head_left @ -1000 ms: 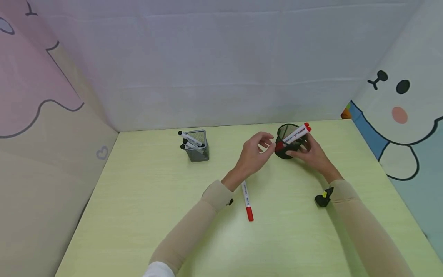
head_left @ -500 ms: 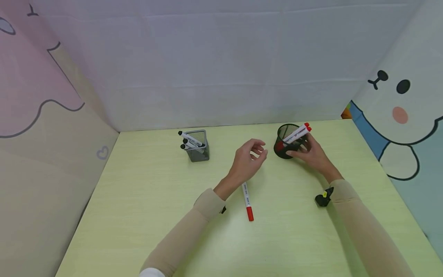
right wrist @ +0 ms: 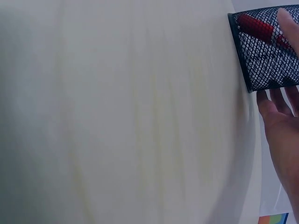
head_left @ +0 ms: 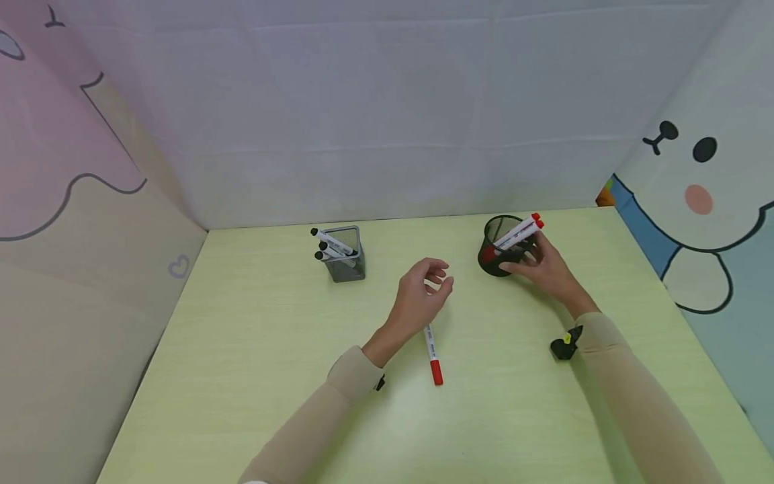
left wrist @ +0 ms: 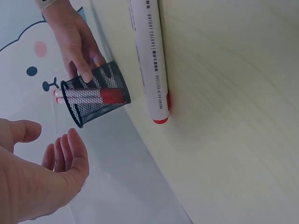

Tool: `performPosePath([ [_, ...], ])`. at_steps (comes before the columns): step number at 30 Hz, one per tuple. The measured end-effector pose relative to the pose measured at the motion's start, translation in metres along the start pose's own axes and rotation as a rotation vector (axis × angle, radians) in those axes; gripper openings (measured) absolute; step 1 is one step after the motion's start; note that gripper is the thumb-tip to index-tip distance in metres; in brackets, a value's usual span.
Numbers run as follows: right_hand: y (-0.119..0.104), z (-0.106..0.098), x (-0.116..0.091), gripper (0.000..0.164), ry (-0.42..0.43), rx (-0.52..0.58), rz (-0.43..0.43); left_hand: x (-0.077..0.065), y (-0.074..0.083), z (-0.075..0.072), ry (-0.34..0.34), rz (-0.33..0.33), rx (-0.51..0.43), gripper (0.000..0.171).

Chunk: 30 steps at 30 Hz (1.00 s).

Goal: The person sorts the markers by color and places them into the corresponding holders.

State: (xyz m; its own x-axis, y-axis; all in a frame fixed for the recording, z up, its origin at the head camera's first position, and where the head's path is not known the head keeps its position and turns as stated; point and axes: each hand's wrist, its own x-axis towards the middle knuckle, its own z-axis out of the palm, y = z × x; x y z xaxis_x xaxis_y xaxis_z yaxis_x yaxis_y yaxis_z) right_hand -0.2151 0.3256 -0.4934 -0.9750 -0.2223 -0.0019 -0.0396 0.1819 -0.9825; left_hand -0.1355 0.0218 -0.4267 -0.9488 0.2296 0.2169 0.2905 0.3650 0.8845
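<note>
My right hand grips the side of a round black mesh pen cup at the back right, thumb in front and fingers behind. Two white markers with red caps lean in that cup toward the right. The left hand hovers over the middle of the table, fingers loosely curled around nothing; in the left wrist view the thumb stands apart from the fingers. Below it a white marker with a red cap lies on the table, its far end hidden by the hand in the head view.
A square grey mesh pen holder with several black-capped markers stands at the back left. The pale table ends at a white cloth backdrop, with cartoon-printed sides left and right.
My left hand has drawn back from the black cup, moving left and nearer to me. The right hand keeps its hold on the cup, and the loose marker lies where it was.
</note>
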Motion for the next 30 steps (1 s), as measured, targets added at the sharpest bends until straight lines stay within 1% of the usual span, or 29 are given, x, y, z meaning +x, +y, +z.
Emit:
performPosePath([
  [6,0.002,-0.001,0.002,0.095,0.004,-0.002,0.004,-0.011,-0.007,-0.002,-0.001,-0.052,0.000,0.029],
  [14,0.001,0.000,0.002,0.094,0.008,-0.016,-0.005,-0.024,-0.011,-0.007,-0.003,-0.138,0.013,0.033],
  [19,0.002,0.000,0.001,0.094,0.012,-0.035,0.003,-0.030,-0.014,-0.008,-0.013,-0.191,0.016,0.037],
  [23,0.002,0.001,0.001,0.094,0.010,-0.028,-0.001,-0.033,-0.018,-0.008,-0.027,-0.237,0.044,0.040],
  [26,0.002,0.000,0.002,0.094,0.008,-0.023,0.004,-0.035,-0.020,-0.008,-0.043,-0.266,0.084,0.042],
  [30,0.003,-0.001,0.003,0.093,0.009,-0.019,0.004,-0.038,-0.021,-0.009,-0.054,-0.286,0.118,0.043],
])
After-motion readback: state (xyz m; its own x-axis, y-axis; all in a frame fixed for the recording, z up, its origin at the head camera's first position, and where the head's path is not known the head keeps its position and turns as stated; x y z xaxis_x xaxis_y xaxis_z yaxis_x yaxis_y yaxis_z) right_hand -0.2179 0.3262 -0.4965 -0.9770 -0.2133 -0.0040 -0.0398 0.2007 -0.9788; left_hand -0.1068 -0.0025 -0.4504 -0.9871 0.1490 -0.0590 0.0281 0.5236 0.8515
